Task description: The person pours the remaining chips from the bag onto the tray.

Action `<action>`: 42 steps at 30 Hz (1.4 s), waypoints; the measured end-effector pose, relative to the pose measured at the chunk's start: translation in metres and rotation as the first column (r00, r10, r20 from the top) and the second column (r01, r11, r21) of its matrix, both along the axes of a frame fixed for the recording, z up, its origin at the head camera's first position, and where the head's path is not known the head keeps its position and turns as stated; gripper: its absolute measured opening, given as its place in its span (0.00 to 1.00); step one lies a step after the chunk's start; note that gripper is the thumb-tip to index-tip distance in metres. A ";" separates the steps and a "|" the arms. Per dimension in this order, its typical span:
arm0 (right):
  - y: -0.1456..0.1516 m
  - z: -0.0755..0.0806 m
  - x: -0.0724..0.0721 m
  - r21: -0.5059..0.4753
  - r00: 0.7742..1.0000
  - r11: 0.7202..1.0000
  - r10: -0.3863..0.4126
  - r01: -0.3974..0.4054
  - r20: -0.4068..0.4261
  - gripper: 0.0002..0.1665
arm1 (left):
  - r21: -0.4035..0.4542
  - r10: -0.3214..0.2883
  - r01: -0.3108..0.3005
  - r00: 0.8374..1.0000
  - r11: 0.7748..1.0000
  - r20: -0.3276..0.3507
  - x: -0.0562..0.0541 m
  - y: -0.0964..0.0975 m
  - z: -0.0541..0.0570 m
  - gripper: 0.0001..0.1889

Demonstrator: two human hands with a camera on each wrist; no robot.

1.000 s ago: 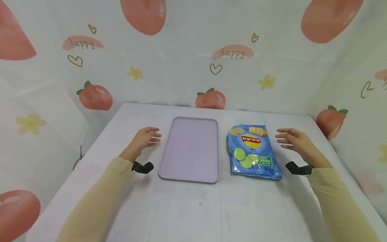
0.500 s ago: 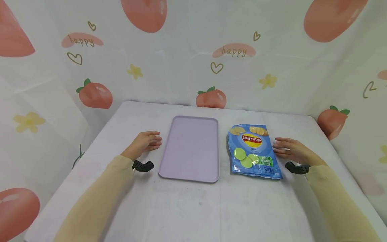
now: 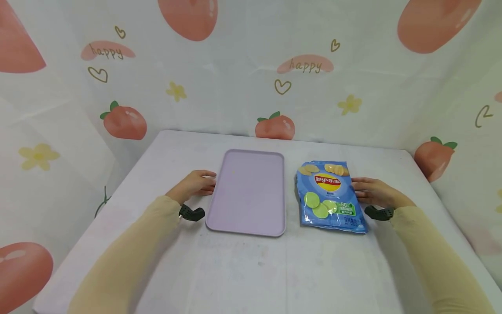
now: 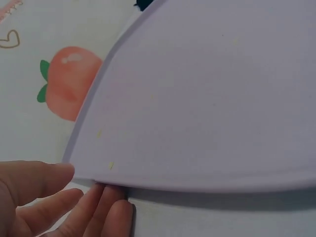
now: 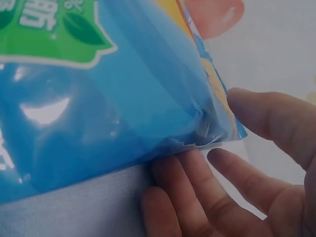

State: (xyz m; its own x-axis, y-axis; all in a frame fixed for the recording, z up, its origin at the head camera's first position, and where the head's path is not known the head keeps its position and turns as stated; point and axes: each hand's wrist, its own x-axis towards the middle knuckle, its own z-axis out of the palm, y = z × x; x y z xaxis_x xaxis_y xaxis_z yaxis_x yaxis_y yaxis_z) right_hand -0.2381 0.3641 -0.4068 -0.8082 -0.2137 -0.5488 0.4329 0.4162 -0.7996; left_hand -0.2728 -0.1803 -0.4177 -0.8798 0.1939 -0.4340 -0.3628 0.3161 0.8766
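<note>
A flat lilac tray (image 3: 251,196) with a low raised rim lies on the white table. My left hand (image 3: 191,185) is at its left long edge. In the left wrist view the thumb (image 4: 42,180) reaches the rim near a corner, and other fingertips sit just under the edge. Right of the tray lies a blue Lay's potato chip bag (image 3: 329,205), face up. My right hand (image 3: 374,192) is at the bag's right side. In the right wrist view its thumb (image 5: 266,111) touches the bag's edge, and several fingertips meet the underside. Both hands have loosely extended fingers.
A white cloth backdrop (image 3: 219,87) with peach prints stands behind the table (image 3: 251,274). Beige sleeves cover both forearms, and a black camera (image 3: 192,213) is strapped at each wrist. A strip of table separates tray and bag.
My right hand has moved left and lowered to the bag's right edge. My left hand has lowered and shifted right to the tray's edge. Tray and bag stay in place.
</note>
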 end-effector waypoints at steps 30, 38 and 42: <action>0.008 -0.011 -0.001 -0.026 0.998 1.000 -0.006 0.008 0.057 0.50 | -0.108 -0.070 0.079 0.994 0.991 0.086 -0.015 0.000 -0.006 0.32; 0.005 -0.010 -0.005 0.004 0.999 1.000 -0.016 0.016 0.034 0.50 | -0.069 -0.068 0.076 0.992 0.995 0.111 -0.018 -0.005 -0.004 0.33; 0.006 -0.010 -0.005 0.007 0.999 1.000 -0.010 0.010 0.049 0.50 | -0.063 -0.070 0.077 0.991 0.995 0.115 -0.018 -0.005 -0.003 0.33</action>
